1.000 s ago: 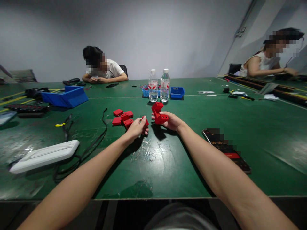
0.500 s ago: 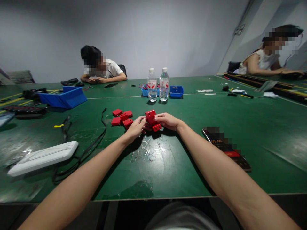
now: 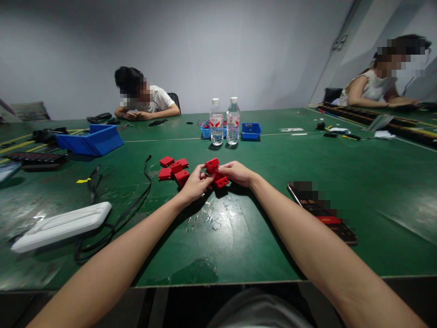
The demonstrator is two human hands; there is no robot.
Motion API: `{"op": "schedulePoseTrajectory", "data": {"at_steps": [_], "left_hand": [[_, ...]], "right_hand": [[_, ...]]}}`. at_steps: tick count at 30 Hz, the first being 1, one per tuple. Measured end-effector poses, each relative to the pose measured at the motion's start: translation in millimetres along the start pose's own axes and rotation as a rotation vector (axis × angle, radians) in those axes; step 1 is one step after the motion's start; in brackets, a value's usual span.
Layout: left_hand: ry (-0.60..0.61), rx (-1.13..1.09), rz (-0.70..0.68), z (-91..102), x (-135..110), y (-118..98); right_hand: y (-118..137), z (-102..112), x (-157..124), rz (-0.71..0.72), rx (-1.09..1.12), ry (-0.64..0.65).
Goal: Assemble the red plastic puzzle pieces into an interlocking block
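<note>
My left hand (image 3: pixel 198 184) and my right hand (image 3: pixel 236 173) meet over the table, both closed on a small red block (image 3: pixel 212 165) with holes in it. My left thumb and fingers pinch its left side, while my right fingertips grip it from the right. Just below it, close to my fingers, is another red block (image 3: pixel 221 182) with dark holes; whether it is joined to the upper one I cannot tell. Left of my left hand lies a loose group of several red blocks (image 3: pixel 175 167).
Two water bottles (image 3: pixel 216 123) stand ahead, by a small blue bin (image 3: pixel 251 131). A larger blue bin (image 3: pixel 90 139), black cable (image 3: pixel 128 218) and white device (image 3: pixel 64 225) lie left; a phone (image 3: pixel 322 214) lies right. Two people (image 3: pixel 160 100) sit across the table (image 3: pixel 252 255).
My left hand has moved slightly right and up onto the red block, its thumb now over the front. The upper block has tilted a little. The phone's timer reading has changed.
</note>
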State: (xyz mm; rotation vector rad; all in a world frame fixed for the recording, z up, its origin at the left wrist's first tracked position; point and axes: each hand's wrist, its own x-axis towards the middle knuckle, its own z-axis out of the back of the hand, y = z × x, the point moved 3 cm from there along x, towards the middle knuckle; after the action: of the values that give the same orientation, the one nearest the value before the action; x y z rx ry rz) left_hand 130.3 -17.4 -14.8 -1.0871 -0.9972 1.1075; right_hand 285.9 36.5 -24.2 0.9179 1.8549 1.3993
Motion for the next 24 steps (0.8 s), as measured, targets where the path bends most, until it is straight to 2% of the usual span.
{"op": "schedulePoseTrajectory", "data": {"at_steps": [6,8,12,14,18,24], "left_hand": [[-0.031,0.021,0.007,2.0,4.5,4.3],[-0.04,0.029,0.012,2.9,5.0,4.7],[-0.019,0.041,0.025,3.4,4.4,3.0],[0.003,0.045,0.023,3.3,3.8,1.6],[0.023,0.048,0.018,3.4,3.6,1.5],[0.024,0.052,0.024,3.8,5.4,4.8]], "right_hand": [[3.0,-0.1,2.3,0.036,0.041,-0.075],[3.6,3.4,4.7,0.044,0.053,-0.163],[5.4,18.4,7.9,0.101,0.076,-0.419],[6.3,25.6,8.1,0.129,0.123,-0.485],[7.2,33.0,6.9,0.138,0.235,-0.548],[5.6,31.7,7.6,0.126,0.315,-0.526]]}}
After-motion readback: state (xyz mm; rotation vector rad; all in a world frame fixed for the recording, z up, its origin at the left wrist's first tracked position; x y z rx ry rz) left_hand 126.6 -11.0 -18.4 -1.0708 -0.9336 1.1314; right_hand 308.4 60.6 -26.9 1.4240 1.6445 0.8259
